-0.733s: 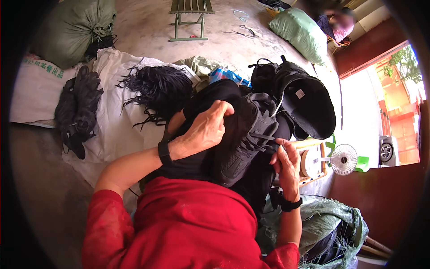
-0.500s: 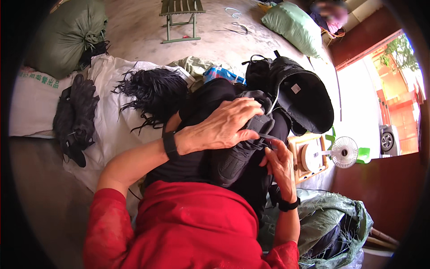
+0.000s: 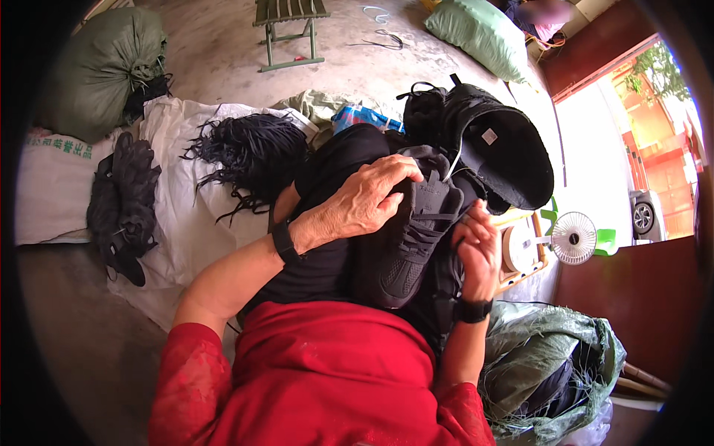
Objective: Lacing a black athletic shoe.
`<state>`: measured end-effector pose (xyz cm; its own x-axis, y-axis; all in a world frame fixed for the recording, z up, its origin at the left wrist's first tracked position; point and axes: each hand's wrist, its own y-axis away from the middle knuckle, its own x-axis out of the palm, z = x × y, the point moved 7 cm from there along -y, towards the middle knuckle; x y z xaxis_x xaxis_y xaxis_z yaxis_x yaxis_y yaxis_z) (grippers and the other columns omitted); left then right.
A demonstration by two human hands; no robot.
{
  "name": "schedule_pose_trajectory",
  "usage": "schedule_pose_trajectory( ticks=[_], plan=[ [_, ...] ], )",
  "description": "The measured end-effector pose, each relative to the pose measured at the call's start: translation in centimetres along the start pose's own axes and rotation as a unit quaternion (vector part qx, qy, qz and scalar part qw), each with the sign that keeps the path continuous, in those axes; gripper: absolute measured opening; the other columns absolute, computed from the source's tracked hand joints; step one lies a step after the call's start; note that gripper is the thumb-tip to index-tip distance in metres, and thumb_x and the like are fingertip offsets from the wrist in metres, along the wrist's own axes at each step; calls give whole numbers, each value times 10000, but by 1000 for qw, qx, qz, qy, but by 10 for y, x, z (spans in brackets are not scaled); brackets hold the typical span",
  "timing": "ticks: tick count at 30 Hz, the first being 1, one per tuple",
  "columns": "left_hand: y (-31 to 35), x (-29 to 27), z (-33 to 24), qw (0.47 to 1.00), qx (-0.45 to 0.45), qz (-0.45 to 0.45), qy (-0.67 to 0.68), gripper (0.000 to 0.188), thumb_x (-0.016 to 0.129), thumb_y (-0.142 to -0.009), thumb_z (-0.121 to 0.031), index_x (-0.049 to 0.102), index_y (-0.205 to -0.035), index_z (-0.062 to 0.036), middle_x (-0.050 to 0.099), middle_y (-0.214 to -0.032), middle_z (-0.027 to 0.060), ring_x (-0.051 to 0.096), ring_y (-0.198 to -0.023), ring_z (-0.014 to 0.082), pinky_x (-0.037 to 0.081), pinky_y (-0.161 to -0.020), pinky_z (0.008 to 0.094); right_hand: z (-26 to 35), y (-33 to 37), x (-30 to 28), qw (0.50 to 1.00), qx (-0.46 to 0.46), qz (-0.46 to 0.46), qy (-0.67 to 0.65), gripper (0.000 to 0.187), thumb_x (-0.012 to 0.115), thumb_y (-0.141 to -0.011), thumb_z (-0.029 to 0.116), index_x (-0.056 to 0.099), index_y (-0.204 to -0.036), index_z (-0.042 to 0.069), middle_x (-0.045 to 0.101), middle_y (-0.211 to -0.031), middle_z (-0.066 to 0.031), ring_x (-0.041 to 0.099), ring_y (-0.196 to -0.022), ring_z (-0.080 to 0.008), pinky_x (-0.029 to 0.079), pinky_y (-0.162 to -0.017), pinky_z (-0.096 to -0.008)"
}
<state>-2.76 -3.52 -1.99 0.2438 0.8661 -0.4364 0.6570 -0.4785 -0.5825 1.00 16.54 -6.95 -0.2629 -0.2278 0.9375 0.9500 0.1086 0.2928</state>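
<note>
Left hand point(image 3: 368, 201): closed over the upper rear part of the black shoe point(image 3: 409, 245); fingers curl across the shoe's collar and tongue; a black wristband sits on the wrist.
Right hand point(image 3: 480, 249): fingers bent, pressed against the shoe's right flank near the laces; whether it pinches a lace cannot be told; a black watch sits on the wrist.
Black shoe: held between both hands over the person's lap, tilted, toe pointing down toward the red garment point(image 3: 327, 372), laces facing the camera.
Lap: covered in black cloth; the shoe rests against it.
Red garment: fills the lower centre of the view; both sleeves reach up to the hands.
Black bag point(image 3: 487, 145): just behind the shoe, opening turned to the right, a small pale tag on its side.
Black cords point(image 3: 249, 152): loose tangled bundle on the white sheet point(image 3: 175, 215), left of the left forearm.
Dark cloth pile point(image 3: 123, 204): on the left edge of the white sheet, well apart from the hands.
Green sack point(image 3: 100, 70): on the floor, upper left.
Folding stool point(image 3: 290, 26): green frame, on the concrete floor at the top.
Small fan point(image 3: 573, 238): white, to the right of the right hand.
Netted sack point(image 3: 550, 368): green, lower right, beside the right elbow.
</note>
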Motion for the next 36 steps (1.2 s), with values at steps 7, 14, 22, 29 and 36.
schedule_pose_trajectory(
  ticks=[7, 14, 22, 29, 36],
  plan=[
    [16, -14, -15, 995, 4, -73, -67, 481, 628, -754, 93, 539, -1202, -55, 576, -1148, 128, 548, -1158, 322, 479, -960, 389, 10, 6, -20, 969, -7, -1, 247, 162, 495, -1011, 216, 568, -987, 73, 476, -657, 46, 362, -463, -46, 296, -477, -212],
    [20, 1, -35, 994, 44, 24, -99, 432, 694, -726, 63, 552, -1123, -27, 570, -966, 101, 586, -894, 280, 503, -775, 373, 18, 40, -39, 920, -57, -32, 386, 159, 520, -1001, 210, 587, -1062, 80, 524, -620, 8, 370, -438, -51, 302, -455, -198],
    [8, 12, -44, 967, 126, 108, -192, 374, 609, -780, 43, 521, -1143, 25, 560, -897, 131, 569, -828, 286, 496, -735, 390, 26, 54, -2, 735, -232, -87, 631, 249, 531, -1002, 235, 584, -1154, 45, 550, -620, 5, 425, -474, -30, 314, -451, -170],
    [3, 21, -48, 950, 165, 178, -196, 376, 564, -759, 49, 500, -1129, 70, 550, -894, 145, 570, -811, 295, 498, -757, 376, 16, 29, 6, 638, -173, -43, 749, 256, 544, -967, 156, 572, -1194, 42, 571, -597, -24, 478, -476, -64, 379, -451, -217],
    [20, 7, -62, 970, 156, 145, -115, 360, 612, -698, 104, 508, -1035, 35, 544, -928, 126, 567, -840, 299, 492, -737, 376, 14, 36, 31, 568, -236, -20, 788, 250, 551, -939, 102, 584, -1180, 40, 584, -603, -21, 493, -481, -75, 393, -465, -249]
  ],
)
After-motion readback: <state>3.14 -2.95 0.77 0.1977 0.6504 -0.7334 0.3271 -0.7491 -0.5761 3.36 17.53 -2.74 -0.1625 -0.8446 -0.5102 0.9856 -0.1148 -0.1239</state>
